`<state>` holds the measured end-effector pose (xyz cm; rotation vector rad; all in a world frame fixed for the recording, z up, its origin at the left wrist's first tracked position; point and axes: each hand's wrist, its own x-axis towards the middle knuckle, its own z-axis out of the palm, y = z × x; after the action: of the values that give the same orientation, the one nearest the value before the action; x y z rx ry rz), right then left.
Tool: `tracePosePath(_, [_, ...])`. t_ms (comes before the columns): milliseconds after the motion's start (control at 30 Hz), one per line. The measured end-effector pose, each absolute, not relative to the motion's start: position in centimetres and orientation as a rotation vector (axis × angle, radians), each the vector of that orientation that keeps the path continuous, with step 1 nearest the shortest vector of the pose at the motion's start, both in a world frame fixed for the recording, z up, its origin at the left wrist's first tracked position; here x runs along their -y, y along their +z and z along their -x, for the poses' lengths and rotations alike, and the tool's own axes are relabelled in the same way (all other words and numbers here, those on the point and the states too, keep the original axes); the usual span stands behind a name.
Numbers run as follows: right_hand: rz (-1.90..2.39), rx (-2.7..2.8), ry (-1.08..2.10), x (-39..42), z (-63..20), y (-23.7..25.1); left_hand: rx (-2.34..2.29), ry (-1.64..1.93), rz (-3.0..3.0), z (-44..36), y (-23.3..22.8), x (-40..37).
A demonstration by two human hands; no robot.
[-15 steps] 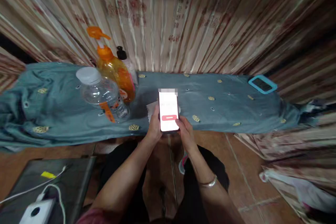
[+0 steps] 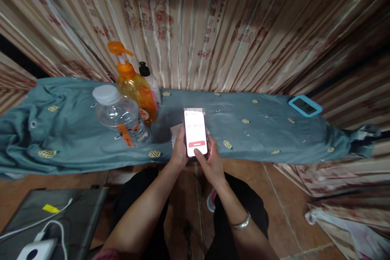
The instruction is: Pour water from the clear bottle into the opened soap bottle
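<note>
Currently a phone (image 2: 196, 133) is gripped along its left edge by the left hand (image 2: 179, 152); its lower screen is touched by the right hand's (image 2: 211, 162) thumb, fingers curled beneath.

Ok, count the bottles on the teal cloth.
3: a clear water bottle in front, an orange pump bottle behind it, and a black-capped bottle partly hidden behind that. Others may be hidden.

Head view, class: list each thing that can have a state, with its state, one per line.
phone: screen lit, held upright
left hand: gripping phone's edge
right hand: holding phone, thumb at screen
water bottle: capped, lying tilted
orange pump bottle: upright, closed
blue-cased device: flat, screen dark
</note>
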<state>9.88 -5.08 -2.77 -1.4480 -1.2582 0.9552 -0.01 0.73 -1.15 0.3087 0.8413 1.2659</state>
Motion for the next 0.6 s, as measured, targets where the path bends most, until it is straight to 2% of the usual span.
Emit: tracePosePath(600, [1.579,1.456,0.766,3.9,-9.3,-2.5,-0.832,1.245,-0.288,0.2,-0.7,-1.5])
